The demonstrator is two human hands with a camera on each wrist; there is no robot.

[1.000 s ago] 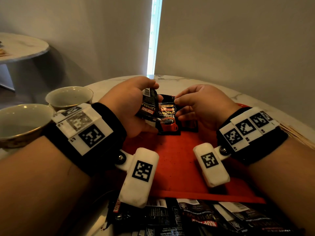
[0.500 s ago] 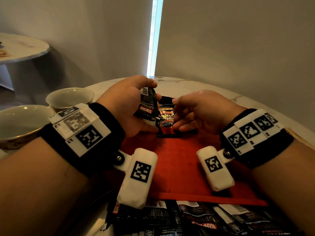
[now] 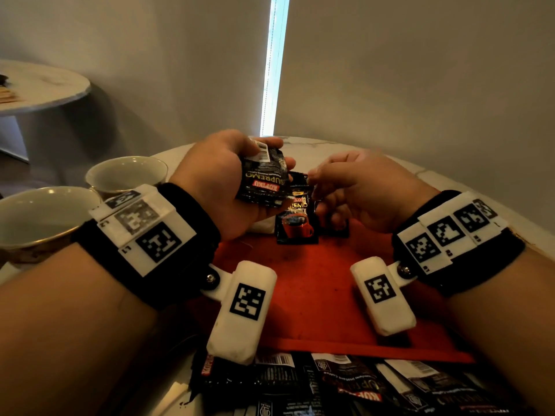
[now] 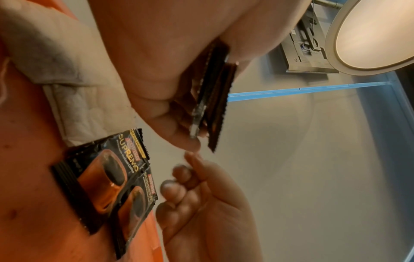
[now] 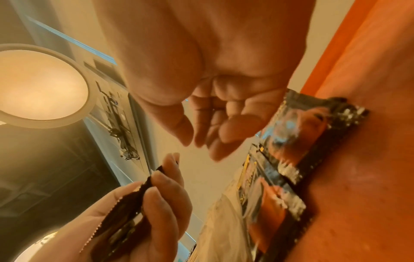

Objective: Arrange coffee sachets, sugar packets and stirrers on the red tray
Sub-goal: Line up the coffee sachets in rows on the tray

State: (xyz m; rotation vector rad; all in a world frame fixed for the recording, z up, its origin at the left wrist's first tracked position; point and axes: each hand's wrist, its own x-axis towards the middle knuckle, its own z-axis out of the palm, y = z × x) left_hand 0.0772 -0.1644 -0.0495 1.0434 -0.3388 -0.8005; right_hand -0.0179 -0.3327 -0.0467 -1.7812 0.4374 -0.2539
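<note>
A few coffee sachets (image 3: pixel 264 178) are pinched in the left hand (image 3: pixel 222 181); the empty, loosely curled right hand (image 3: pixel 360 190) hovers beside them, so the next one's best peeled off singly and laid on the red tray (image 3: pixel 315 295) just below, flush with the two sachets (image 4: pixel 107 182) already there.

Your right hand (image 5: pixel 215 113) empty with fingers loosely curled, your left hand (image 5: pixel 143 209) pinching black coffee sachets (image 5: pixel 125 205), two sachets (image 5: pixel 291 159) flat on the red tray (image 5: pixel 358 159).

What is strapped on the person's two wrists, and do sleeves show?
No sleeves show; both forearms are bare. Each wrist wears a wide black band topped with white blocks carrying black square code markers. A rounded white pod with its own marker hangs from each band by a small bolted bracket.
</note>
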